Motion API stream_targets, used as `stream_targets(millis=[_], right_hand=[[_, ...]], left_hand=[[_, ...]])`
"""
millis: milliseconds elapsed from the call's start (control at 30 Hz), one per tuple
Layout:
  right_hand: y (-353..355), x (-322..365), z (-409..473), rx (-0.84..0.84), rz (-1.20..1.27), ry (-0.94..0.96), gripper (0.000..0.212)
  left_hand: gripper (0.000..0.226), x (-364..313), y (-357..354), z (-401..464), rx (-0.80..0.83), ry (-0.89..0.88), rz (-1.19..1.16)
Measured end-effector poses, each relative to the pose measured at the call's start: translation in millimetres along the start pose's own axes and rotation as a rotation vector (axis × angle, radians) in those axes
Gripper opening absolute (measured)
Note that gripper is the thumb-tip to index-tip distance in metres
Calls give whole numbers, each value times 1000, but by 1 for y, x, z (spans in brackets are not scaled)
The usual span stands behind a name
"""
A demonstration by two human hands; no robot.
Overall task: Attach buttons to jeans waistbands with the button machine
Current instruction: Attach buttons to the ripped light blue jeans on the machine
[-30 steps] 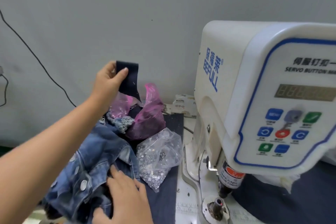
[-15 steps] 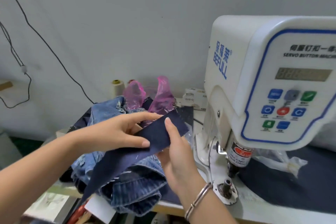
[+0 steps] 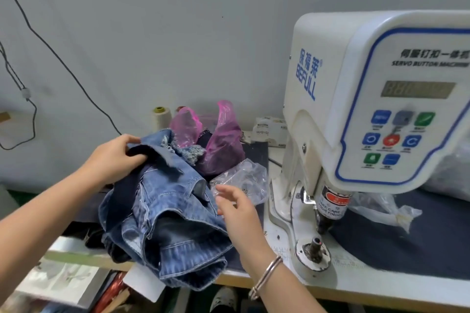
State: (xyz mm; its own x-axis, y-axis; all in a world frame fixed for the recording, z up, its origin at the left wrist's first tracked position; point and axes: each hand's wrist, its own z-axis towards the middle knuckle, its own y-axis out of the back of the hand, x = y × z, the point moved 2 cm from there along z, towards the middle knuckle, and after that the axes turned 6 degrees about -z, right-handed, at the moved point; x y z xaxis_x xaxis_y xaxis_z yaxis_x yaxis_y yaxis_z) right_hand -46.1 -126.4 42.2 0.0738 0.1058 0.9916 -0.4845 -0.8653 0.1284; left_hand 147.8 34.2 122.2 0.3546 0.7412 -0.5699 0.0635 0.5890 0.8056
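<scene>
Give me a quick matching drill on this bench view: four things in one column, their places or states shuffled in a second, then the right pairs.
Things:
1. left hand
2. right hand
3. pink bag
4. thread cone

Places or states:
A. stands upright by the wall, behind the denim
B. fingers spread, holding nothing, beside the clear bag
C. lies crumpled behind the clear bag
D. grips dark cloth at the top of the jeans pile

Pairs: 1-D, 2-B, 3-C, 4-A

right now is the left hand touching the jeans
Touching: the head view shows the left hand with fingers curled over the top edge of the jeans.
</scene>
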Motion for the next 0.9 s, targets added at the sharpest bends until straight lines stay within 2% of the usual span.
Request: stream_targets(millis=[67, 167, 233, 300, 333, 400, 467, 567, 700, 900], right_hand=[[5, -13, -3, -34, -94, 6, 21], [8, -29, -7, -65, -178, 19, 24], [6, -36, -9, -57, -251, 40, 25], [4, -39, -11, -53, -313, 66, 28], [4, -40, -10, -54, -340, 77, 29], [3, -42, -8, -49, -395, 85, 32], [4, -44, -8, -45, -437, 80, 28], [5, -50, -13, -22, -495, 77, 23], [7, -60, -21, 33, -557, 92, 37], [12, -61, -40, 41, -562, 141, 38]], left_hand=[[50, 2, -5, -3, -41, -6, 69], [46, -28, -10, -26, -292, -283, 107], [42, -60, -22, -47, -257, -558, 54], [40, -87, -47, -62, -50, -723, 44], [40, -97, -64, -65, 100, -721, 83], [41, -109, -102, -63, 374, -607, 207], [42, -109, -137, -57, 526, -481, 322], [37, -103, -169, -47, 473, -469, 478], [30, -94, -186, -39, 252, -448, 572], [21, -91, -194, -37, 198, -420, 599]])
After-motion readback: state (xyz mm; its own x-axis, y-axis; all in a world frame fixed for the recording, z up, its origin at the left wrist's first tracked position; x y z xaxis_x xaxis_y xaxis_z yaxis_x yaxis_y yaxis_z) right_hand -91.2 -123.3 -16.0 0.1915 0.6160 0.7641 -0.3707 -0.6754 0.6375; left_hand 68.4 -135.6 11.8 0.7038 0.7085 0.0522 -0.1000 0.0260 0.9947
